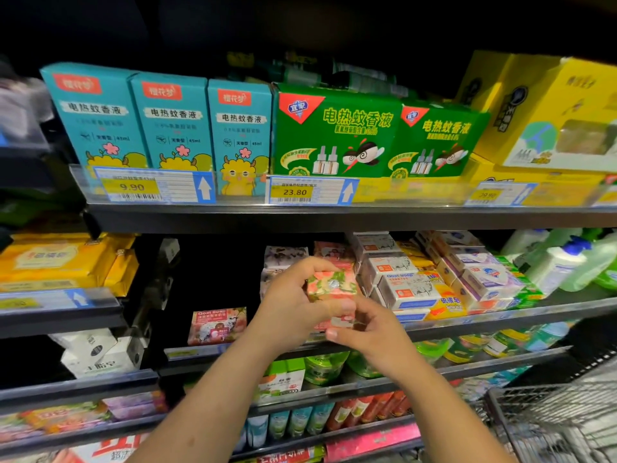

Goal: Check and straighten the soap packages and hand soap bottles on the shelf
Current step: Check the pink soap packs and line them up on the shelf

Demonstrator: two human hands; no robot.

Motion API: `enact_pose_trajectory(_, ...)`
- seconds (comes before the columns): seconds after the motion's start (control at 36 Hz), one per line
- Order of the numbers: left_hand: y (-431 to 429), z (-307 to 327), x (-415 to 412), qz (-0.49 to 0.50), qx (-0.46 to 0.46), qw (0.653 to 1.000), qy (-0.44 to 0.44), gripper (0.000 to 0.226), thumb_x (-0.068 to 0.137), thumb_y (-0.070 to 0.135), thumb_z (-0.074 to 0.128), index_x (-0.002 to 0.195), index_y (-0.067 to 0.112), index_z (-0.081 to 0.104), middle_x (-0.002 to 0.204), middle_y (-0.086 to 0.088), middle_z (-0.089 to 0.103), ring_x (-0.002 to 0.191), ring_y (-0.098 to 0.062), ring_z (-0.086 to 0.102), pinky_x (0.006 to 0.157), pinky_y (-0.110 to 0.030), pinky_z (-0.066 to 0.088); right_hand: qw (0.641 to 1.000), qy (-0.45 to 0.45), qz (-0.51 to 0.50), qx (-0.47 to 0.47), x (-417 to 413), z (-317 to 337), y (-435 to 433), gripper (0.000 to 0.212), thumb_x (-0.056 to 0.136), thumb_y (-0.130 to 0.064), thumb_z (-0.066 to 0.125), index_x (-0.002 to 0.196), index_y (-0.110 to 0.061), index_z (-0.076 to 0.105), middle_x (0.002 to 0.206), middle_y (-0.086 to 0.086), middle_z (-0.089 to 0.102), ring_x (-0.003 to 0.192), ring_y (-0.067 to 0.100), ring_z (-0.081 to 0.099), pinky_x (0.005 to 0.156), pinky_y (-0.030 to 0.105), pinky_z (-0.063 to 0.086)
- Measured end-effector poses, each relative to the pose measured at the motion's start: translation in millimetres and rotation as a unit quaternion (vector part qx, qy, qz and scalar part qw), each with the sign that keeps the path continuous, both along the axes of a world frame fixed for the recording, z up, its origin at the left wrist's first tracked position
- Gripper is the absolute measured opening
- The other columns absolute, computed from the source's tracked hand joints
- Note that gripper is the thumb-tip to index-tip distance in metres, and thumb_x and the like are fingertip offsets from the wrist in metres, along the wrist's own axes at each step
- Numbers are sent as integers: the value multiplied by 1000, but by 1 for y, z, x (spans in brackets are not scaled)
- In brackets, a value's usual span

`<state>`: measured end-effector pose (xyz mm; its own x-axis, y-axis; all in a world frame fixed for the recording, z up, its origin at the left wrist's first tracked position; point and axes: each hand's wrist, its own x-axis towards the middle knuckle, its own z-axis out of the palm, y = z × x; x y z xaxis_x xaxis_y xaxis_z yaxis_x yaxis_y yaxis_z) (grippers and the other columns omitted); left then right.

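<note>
A pink floral soap package (330, 285) is held in front of the soap shelf (500, 320). My left hand (293, 305) grips its left side with fingers curled over the top. My right hand (367, 325) pinches its lower right corner from below. One pink goat soap box (217, 325) stands alone to the left on the same shelf. Stacked white goat soap boxes (400, 282) and other soap packs (480, 275) fill the shelf to the right. Hand soap bottles (561, 259) stand at the far right.
Above, a shelf holds teal boxes (167, 125), green boxes (337, 132) and yellow boxes (541, 111) of mosquito liquid. Yellow soap packs (63, 259) lie at the left. A wire shopping cart (551, 419) stands at the lower right. Lower shelves carry more goods.
</note>
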<state>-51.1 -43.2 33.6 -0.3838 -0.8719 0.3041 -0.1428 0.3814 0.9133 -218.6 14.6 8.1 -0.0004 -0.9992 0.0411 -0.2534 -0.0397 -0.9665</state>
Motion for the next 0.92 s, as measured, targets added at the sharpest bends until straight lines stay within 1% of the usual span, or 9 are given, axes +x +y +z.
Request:
enact_pose_trajectory(0.11,-5,-3,11,15,41,999,13,44,67,14,89,96,33,62,95,4,66,79,-2,61,69,-17,53,996,-63,-59,-28,-23,10,4,45,61,-25,88,100,-14,71,92,3,75,84,14,70,70,25,56)
enact_pose_trajectory(0.19,-4,-11,14,4,54,998,-28,48,64,22,92,97,39,61,97,10,62,79,-2,54,71,-17,49,990,-96,-88,-59,-34,22,2,42,55,-32,86,95,-23,76,87,16,69,82,23,67,69,28,58)
enact_pose_trajectory(0.25,-2,-15,10,-11,67,997,-46,52,66,24,91,104,40,59,102,10,61,80,-3,55,70,-15,48,989,-89,-79,-88,-33,29,0,36,56,-34,85,91,-29,76,85,10,68,81,21,64,70,32,58)
enact_pose_trajectory(0.33,3,-19,-1,-34,54,995,-78,52,69,23,90,108,34,57,102,11,61,78,9,57,67,-8,44,989,-57,-53,-125,-24,33,-2,38,55,-35,86,91,-28,75,90,1,74,82,15,68,70,29,56)
enact_pose_trajectory(0.5,3,-30,-7,-14,25,996,-85,43,67,17,89,100,26,64,95,8,64,83,-3,61,73,-23,52,978,112,-11,-173,-16,29,-3,38,61,-37,86,96,-35,72,104,-13,69,99,12,65,82,17,49)
enact_pose_trajectory(0.61,-3,-25,1,26,70,997,-24,49,68,7,88,99,35,62,96,11,65,83,0,64,71,-19,54,990,39,-47,-130,-30,32,-3,40,66,-20,92,102,-27,73,102,-5,74,95,12,69,78,24,55)
enact_pose_trajectory(0.72,-3,-12,2,-15,174,978,114,48,73,-12,77,103,21,60,89,1,67,84,-14,67,63,-26,56,987,-115,-94,-58,-28,34,-4,29,70,-19,83,97,-15,73,84,0,74,79,12,69,69,22,53)
enact_pose_trajectory(0.81,-1,-1,-3,-7,266,953,147,28,85,11,74,108,13,59,80,-1,70,64,-13,65,46,-25,47,977,-179,-111,26,-23,35,-6,28,75,-29,79,100,-18,71,88,6,72,77,17,67,60,28,51)
enact_pose_trajectory(0.92,-5,-1,-8,11,414,904,108,27,89,38,68,93,11,66,70,-9,65,49,-14,50,38,-19,31,968,-116,-121,184,-18,35,-8,33,89,-38,68,99,-6,67,65,8,64,48,16,53,43,25,38)
